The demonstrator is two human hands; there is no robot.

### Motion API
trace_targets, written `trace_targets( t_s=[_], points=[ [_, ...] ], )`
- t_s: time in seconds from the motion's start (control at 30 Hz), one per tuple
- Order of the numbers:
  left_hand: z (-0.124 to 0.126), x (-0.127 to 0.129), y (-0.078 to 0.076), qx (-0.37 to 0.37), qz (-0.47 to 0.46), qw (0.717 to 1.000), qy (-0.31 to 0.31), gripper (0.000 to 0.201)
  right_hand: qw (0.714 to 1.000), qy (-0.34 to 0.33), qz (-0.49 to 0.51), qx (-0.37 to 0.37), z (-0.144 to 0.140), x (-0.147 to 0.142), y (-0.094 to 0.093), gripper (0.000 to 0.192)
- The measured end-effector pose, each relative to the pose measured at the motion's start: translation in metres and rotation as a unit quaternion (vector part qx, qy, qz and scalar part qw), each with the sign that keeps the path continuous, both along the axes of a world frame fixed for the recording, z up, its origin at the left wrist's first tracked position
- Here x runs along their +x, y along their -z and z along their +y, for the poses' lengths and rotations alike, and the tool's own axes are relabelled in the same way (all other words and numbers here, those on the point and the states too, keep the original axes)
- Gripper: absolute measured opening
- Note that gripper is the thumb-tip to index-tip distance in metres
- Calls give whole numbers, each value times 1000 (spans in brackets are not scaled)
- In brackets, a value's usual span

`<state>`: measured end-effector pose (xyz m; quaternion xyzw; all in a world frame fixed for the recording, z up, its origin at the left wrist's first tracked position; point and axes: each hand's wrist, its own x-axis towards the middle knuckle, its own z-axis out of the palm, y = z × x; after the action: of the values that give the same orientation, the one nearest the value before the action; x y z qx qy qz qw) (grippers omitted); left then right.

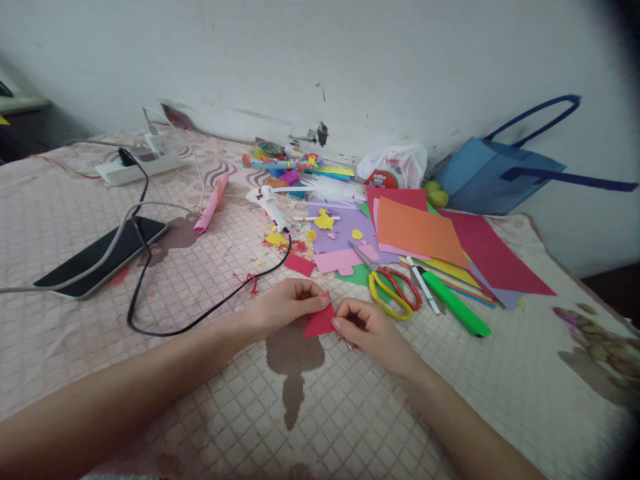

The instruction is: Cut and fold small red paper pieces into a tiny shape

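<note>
Head view: 2 bare hands meet over a quilted pink bedspread (450,373), the left hand (283,308) and right hand (367,330) both pinching a small red triangular paper scrap (319,324) between them. Yellow-and-red-handled scissors (393,287) lie just beyond the right hand.

Both hands meet at front centre of the surface (450,413): left hand (283,307) and right hand (365,330) pinch a small paper piece (319,323) betw. them. Just behind the right hand: scissors (393,287), w/ a marker (455,301) to their right. Behind those, a paper stack (425,233). Glue gun (270,203) sits left of the stack, its cable (210,313) looping fwd-left. Phone (100,257) far left; power strip (137,167) behind it. Bag (490,177) at back right, against the wall (350,60).
</note>
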<state>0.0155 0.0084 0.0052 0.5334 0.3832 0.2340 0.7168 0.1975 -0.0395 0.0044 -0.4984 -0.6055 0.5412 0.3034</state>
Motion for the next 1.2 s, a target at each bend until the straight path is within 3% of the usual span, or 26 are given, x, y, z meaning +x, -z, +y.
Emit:
trace_targets(
  t_s=[0.23, 0.33, 0.43, 0.53, 0.6, 0.7, 0.73, 0.8, 1.07, 1.2],
  points=[
    [-3, 3, -5, -51, -6, 996, -68, 26, 1000, -15, 3, 0, 0, 0, 2, 16],
    [-2, 2, -5, -66, -12, 997, -26, 35, 1000, -9, 8, 2, 0, 0, 4, 17],
    [-1, 1, -6, -16, -2, 999, 43, 33, 1000, -5, 2, 15, 2, 2, 1, 20],
    [-1, 0, -7, 4, 10, 999, 44, 28, 996, -11, -65, 62, 11, 18, -4, 25],
    [0, 0, -6, -11, 8, 999, 38, 27, 972, 62, -168, 154, 22, 39, -5, 26],
    [0, -1, -3, -32, 14, 999, 34, 27, 887, 177, -343, 255, 40, 77, 2, 23],
    [0, -1, -2, -40, 17, 998, 35, 27, 865, 185, -387, 261, 44, 88, 7, 27],
    [1, -2, 0, -53, 19, 998, 41, 28, 850, 176, -430, 247, 50, 104, 15, 33],
    [1, -3, -5, -62, -4, 997, 53, 27, 859, 138, -441, 218, 51, 111, 25, 28],
    [4, -4, -8, -61, -20, 997, 37, 27, 894, 178, -351, 216, 49, 109, 18, 28]
  ],
)
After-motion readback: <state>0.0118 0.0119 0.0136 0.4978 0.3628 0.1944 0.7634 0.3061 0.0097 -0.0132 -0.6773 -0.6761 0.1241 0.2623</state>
